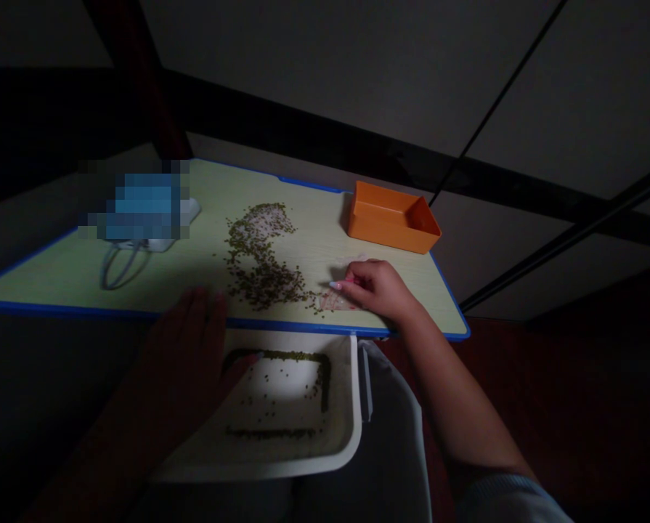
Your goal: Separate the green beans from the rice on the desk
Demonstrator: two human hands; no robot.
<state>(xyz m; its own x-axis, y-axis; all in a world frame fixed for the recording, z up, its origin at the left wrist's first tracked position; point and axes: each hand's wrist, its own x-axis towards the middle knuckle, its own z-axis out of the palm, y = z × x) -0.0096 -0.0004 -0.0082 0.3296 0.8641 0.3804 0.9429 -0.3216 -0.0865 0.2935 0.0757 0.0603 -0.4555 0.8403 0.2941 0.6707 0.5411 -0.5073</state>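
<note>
Small green, white and dark beans or grains lie in a curved spread [264, 280] on the pale table [314, 218]. My right hand [376, 287] rests at the right of this spread, thumb and finger pinched together; what lies between them, if anything, is too small to name. Beneath its fingertips is a flat see-through patch with pinkish marks [338, 299], perhaps plastic film. My left hand [194, 341] is in shadow at the table's front edge, fingers stretched out and holding nothing. Its thumb reaches over a white bin [343, 436] with green grains along its inner edges.
An orange open box [390, 236] stands at the table's back right. On the left lies a white device with a looped grey cable [118, 269], partly hidden by a blurred blue patch. A blue rim [433, 335] edges the table; pale panels rise behind it.
</note>
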